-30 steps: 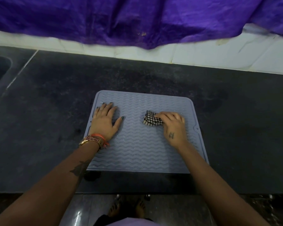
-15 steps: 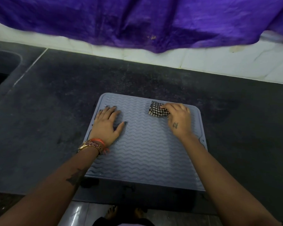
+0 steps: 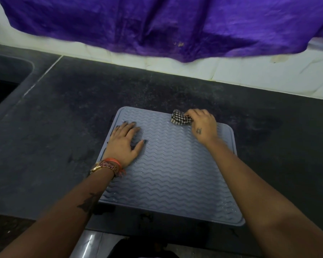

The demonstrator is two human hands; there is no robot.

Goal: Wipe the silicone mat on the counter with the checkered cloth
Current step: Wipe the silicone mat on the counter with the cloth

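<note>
A grey-blue silicone mat point(image 3: 172, 175) with a wavy ribbed surface lies on the dark counter point(image 3: 63, 127), its near edge close to the counter's front. My left hand point(image 3: 126, 144) rests flat on the mat's left part, fingers spread, holding nothing. My right hand point(image 3: 203, 125) sits at the mat's far edge, right of centre, fingers closed on a bunched black-and-white checkered cloth point(image 3: 180, 119). The cloth pokes out to the left of my fingers and touches the mat.
A sink basin point(image 3: 2, 84) is sunk into the counter at the far left. White tiles point(image 3: 268, 75) line the back wall, with a purple sheet point(image 3: 166, 25) hanging over them. The floor and a person's feet show below the counter's front edge.
My right hand has pushed the cloth away from me, from the mat's middle up to its far edge. My left hand has stayed flat on the mat.
</note>
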